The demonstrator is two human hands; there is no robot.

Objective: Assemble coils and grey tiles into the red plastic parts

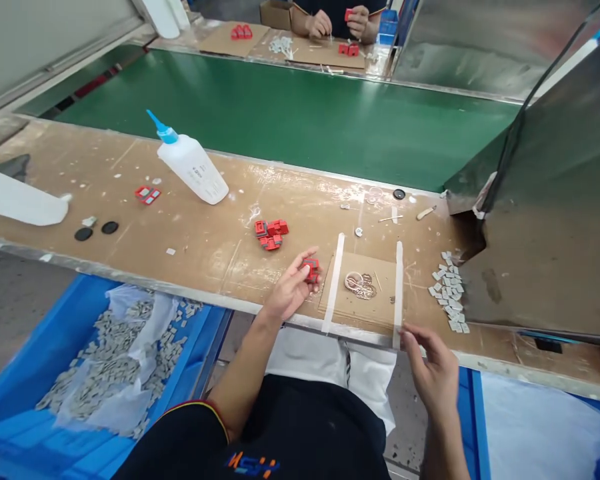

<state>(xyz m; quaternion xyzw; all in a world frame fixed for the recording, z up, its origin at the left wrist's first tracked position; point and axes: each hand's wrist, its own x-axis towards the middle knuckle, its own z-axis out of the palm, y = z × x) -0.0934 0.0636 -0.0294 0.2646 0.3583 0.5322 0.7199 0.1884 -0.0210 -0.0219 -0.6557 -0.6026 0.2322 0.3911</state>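
My left hand (289,288) is closed around a small red plastic part (311,269) with grey on its top, above the bench's front edge. A few similar red parts (271,235) lie together on the bench just beyond it. My right hand (433,365) is by the front edge, thumb and forefinger brought together near the lower end of a white tape strip (399,293). Whatever lies between those fingertips is too small to make out. Between my hands, a taped-down cardboard piece (353,313) bears a small clear round dish (353,281), a shiny smear and a thin stick.
A white squeeze bottle (195,170) with a blue nozzle lies on the bench. Small grey pieces (449,293) are heaped at right, beside a metal housing (540,240). A blue bin (25,400) stands below left. Across the green belt (300,113), a co-worker's hands (357,23) handle red parts.
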